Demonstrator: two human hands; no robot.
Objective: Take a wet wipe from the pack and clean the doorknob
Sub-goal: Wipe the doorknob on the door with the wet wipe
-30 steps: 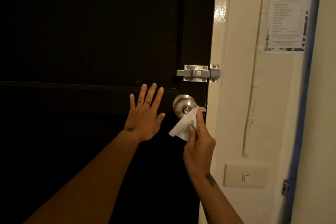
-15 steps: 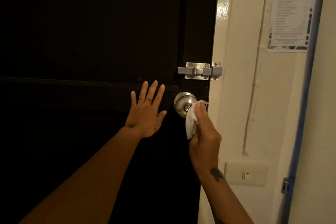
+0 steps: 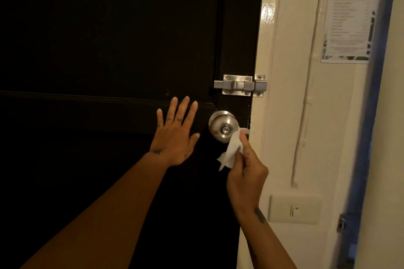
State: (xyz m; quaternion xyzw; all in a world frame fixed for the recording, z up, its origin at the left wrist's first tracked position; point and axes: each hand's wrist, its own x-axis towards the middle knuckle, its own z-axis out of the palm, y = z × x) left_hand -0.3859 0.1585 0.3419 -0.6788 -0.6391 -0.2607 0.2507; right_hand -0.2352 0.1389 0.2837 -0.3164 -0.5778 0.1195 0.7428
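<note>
There's the doorknob (image 3: 223,126), one round silver knob set near the right edge of the dark door (image 3: 109,39), with a small keyhole button gleaming at its centre. At its lower right side sits the wet wipe (image 3: 231,150), a single crumpled white sheet, its top corner pushed up against the knob's rim while the rest trails down and to the left. The right hand (image 3: 246,168) comes in from below and to the right of the knob, fingers curled closed around the wipe, the forefinger stretched up behind the sheet and pinning it to the metal. So the knob lies just above and left of that hand, touching it only through the wipe.

Over on the other side, the left hand (image 3: 175,135) is spread wide and flat on the door, all five digits splayed, gripping nothing, just beside the knob and clear of it. Two hands, two bare forearms, one wipe, one knob.

Above the knob, one steel slide bolt (image 3: 240,85) bridges the door and the cream frame (image 3: 265,28). Further right on the wall, one printed notice (image 3: 347,26) is stuck up high, and one pale switch plate (image 3: 294,209) sits low down, near the right wrist.
</note>
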